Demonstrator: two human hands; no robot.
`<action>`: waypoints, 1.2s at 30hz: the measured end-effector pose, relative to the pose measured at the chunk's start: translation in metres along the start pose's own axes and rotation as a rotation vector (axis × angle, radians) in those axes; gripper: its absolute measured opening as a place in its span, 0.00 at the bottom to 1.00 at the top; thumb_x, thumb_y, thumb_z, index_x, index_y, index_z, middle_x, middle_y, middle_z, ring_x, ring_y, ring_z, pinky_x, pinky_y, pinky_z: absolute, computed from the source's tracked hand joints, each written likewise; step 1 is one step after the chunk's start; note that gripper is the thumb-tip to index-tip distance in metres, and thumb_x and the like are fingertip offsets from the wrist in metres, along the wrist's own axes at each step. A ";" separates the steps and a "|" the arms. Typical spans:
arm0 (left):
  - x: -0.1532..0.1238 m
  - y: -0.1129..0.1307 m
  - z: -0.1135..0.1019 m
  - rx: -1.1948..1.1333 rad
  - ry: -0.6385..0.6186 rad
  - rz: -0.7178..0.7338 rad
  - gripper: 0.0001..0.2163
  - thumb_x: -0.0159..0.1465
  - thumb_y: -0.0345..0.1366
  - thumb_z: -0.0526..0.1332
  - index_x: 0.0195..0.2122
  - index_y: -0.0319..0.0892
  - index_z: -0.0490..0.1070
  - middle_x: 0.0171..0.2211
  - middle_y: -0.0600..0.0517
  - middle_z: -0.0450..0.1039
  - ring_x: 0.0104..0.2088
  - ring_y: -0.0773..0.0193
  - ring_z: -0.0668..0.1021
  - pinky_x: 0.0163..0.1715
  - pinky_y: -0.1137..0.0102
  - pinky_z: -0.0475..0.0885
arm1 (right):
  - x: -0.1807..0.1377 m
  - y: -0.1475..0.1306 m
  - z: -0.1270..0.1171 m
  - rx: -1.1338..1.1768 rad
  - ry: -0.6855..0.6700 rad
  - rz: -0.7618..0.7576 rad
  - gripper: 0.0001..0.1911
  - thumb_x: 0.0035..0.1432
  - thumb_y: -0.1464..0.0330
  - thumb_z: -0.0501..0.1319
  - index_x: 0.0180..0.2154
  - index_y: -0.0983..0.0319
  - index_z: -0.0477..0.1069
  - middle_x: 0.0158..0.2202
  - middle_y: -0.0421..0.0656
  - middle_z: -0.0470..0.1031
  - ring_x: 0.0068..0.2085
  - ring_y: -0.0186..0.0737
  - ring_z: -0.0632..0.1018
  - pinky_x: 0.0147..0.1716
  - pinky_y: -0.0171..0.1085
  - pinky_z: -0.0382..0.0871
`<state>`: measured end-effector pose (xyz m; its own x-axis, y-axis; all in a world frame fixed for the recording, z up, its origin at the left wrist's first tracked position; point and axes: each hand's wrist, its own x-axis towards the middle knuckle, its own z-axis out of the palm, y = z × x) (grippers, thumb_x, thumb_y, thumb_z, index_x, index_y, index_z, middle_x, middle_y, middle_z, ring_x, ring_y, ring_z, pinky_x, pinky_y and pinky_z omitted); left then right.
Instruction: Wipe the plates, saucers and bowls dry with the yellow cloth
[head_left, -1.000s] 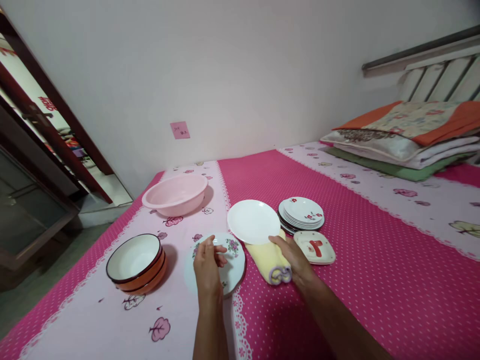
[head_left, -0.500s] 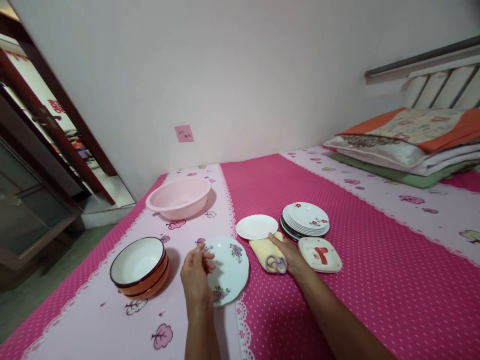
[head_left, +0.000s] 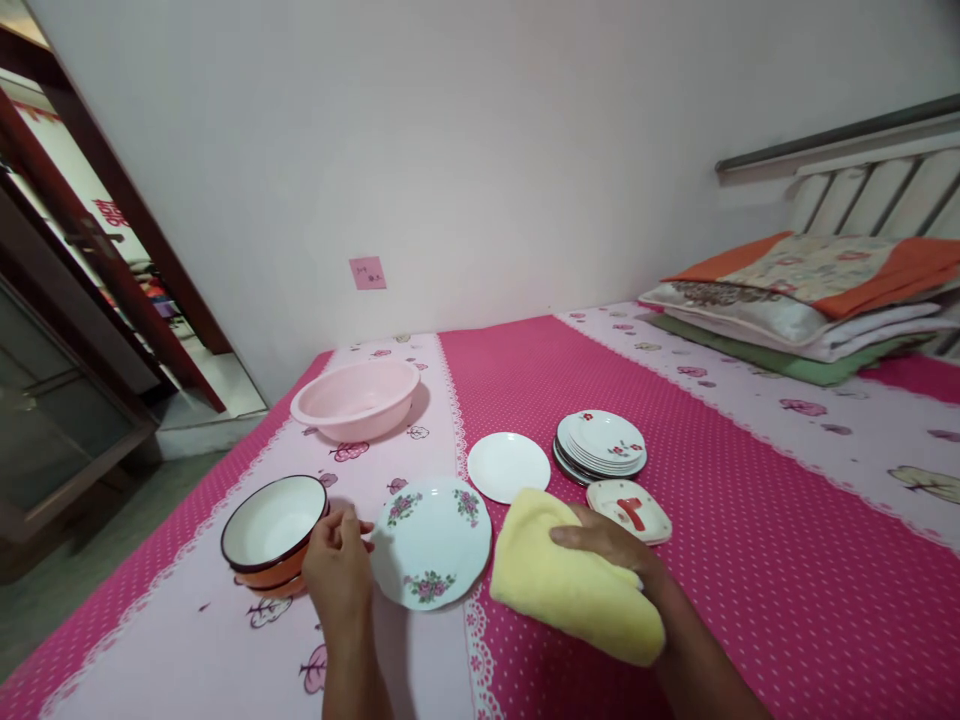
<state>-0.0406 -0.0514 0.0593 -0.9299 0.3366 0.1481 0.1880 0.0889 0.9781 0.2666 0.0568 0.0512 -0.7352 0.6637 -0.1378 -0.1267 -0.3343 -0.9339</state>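
Observation:
My right hand [head_left: 611,545] grips a folded yellow cloth [head_left: 559,590], raised above the pink bedspread, thumb on top. My left hand [head_left: 341,555] holds nothing. Its fingers are loosely bent and slightly apart, between the stacked orange bowls [head_left: 277,530] and a white plate with purple flower sprigs [head_left: 431,540]. Its fingertips come close to that plate's left rim; whether they touch it I cannot tell. Beyond the cloth lies a plain white oval plate [head_left: 508,466]. To the right are a stack of round plates with red flowers [head_left: 600,445] and a squarish dish with a red picture [head_left: 630,510].
A pink basin [head_left: 356,400] stands near the wall at back left. Folded bedding [head_left: 810,300] is piled at the far right by a white headboard [head_left: 870,200]. A pink note [head_left: 367,272] is on the wall. The bed's edge runs along the left, with a doorway beyond.
My right hand has lifted the yellow cloth and brought it nearer; more of it shows, partly unrolled. My left hand has moved left off the flowered plate toward the bowls.

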 end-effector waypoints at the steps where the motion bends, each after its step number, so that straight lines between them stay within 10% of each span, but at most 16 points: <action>1: 0.002 -0.002 -0.002 0.053 -0.009 0.003 0.14 0.58 0.48 0.62 0.37 0.44 0.75 0.27 0.53 0.78 0.23 0.60 0.76 0.28 0.65 0.70 | 0.001 0.002 0.003 0.047 0.018 -0.005 0.24 0.46 0.53 0.74 0.42 0.60 0.81 0.36 0.47 0.85 0.34 0.48 0.84 0.32 0.39 0.75; 18: 0.011 -0.024 -0.002 0.603 -0.232 0.041 0.12 0.51 0.46 0.69 0.27 0.48 0.68 0.25 0.47 0.75 0.33 0.43 0.79 0.33 0.59 0.66 | 0.053 0.039 0.003 0.198 0.312 -0.048 0.27 0.44 0.58 0.78 0.44 0.65 0.79 0.38 0.54 0.86 0.38 0.57 0.86 0.39 0.49 0.80; 36: 0.011 -0.031 0.011 0.308 -0.188 0.033 0.06 0.65 0.35 0.58 0.31 0.48 0.61 0.22 0.58 0.62 0.27 0.56 0.71 0.36 0.62 0.65 | 0.060 0.057 -0.005 0.042 0.344 -0.014 0.28 0.47 0.54 0.75 0.45 0.65 0.78 0.37 0.52 0.86 0.40 0.57 0.86 0.41 0.49 0.80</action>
<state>-0.0538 -0.0404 0.0291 -0.8527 0.5082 0.1209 0.3297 0.3441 0.8791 0.2187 0.0814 -0.0123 -0.4667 0.8526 -0.2352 -0.1673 -0.3462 -0.9231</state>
